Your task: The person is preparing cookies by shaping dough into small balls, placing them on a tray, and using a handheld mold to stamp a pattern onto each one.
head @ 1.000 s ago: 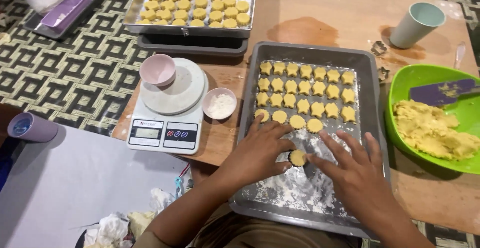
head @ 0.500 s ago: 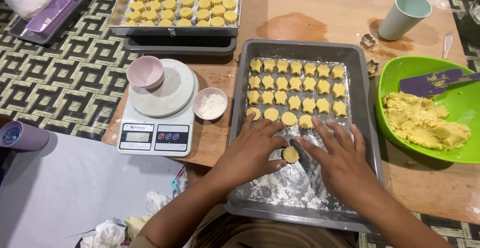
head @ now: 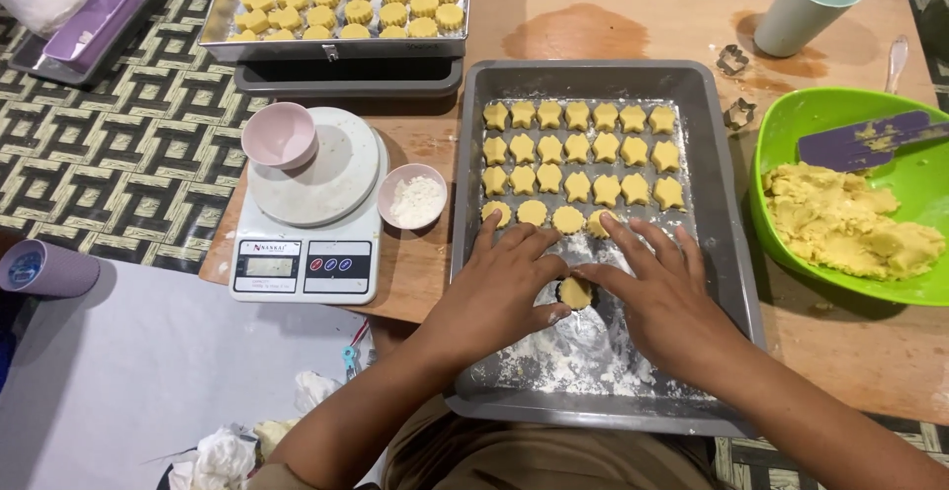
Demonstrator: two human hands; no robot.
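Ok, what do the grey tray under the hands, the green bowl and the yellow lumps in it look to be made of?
Grey tray: likely metal, dull matte finish with a thin rolled rim, dusted with white powder. Green bowl: probably plastic, going by its bright even colour and smooth sheen. Yellow lumps: soft dough, rough and crumbly. The left hand and right hand pinch a small dough piece of the same yellow.
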